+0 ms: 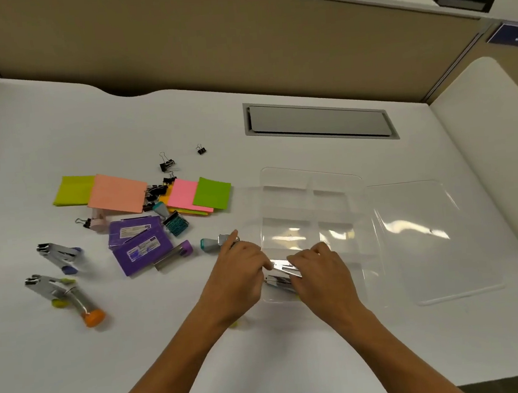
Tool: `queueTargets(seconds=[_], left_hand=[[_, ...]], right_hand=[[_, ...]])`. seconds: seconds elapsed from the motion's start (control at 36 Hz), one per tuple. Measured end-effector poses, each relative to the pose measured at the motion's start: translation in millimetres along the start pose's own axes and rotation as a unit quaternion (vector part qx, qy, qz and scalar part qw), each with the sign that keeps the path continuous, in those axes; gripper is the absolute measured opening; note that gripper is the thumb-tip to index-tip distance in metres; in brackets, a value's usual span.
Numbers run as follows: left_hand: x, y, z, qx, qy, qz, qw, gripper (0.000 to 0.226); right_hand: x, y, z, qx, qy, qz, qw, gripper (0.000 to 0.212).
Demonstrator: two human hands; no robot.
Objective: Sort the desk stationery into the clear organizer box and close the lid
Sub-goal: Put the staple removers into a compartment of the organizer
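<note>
Both our hands meet over the near end of the clear organizer box (313,223): our left hand (237,272) and right hand (317,272) curl their fingers round a shiny metal stapler (281,272) and hold it at the box's nearest compartment. We cannot tell whether the stapler already rests on the box floor. Compartments farther back look see-through, with only glare in them. Just right of the box its clear lid (427,238) lies flat, open.

We see a white tabletop (170,345) bounded by tan partition panels, with a grey cable hatch (320,121) set in it behind the box. Left of our hands lie two purple staple boxes (139,244), coloured sticky notes (116,193), black binder clips (167,164), a teal stamp (175,224) and more staplers (59,256), one with an orange end (87,308). A teal-ended piece (211,243) sits just beyond our left fingertips.

The stapler we hold is chrome, lying slantwise across the box's near corner.
</note>
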State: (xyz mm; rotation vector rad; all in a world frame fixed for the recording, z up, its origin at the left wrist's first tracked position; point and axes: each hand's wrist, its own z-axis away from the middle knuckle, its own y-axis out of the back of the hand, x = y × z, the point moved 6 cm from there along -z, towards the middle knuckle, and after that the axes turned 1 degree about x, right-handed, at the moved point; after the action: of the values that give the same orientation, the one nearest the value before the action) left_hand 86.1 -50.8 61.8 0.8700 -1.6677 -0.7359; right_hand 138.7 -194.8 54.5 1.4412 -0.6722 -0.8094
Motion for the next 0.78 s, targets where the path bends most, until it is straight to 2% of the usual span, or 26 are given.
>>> queueTargets(seconds=[0.17, 0.28, 0.39, 0.58, 0.78], left_hand=[[-25.3, 13.6, 28.2, 0.078, 0.077, 0.029, 0.994, 0.018], [-41.8, 11.9, 47.0, 0.075, 0.122, 0.034, 0.989, 0.017], [-52.6, 8.2, 63.8, 0.065, 0.153, 0.032, 0.986, 0.017], [-63.3, 7.2, 90.5, 0.072, 0.178, 0.023, 0.981, 0.029], [-65.5, 2.8, 110.8, 0.082, 0.182, 0.032, 0.979, 0.019]], right_hand=[[-8.1, -6.2, -4.8, -0.042, -0.001, 0.020, 0.999, 0.009], [-10.3, -11.8, -4.1, -0.063, -0.030, 0.039, 0.997, 0.022], [-11.1, -14.1, -3.4, -0.048, -0.038, 0.054, 0.997, 0.036], [-15.3, -10.3, -5.2, -0.031, -0.028, 0.055, 0.998, 0.033], [-17.9, -5.0, -7.9, -0.025, -0.020, 0.053, 0.998, 0.029]])
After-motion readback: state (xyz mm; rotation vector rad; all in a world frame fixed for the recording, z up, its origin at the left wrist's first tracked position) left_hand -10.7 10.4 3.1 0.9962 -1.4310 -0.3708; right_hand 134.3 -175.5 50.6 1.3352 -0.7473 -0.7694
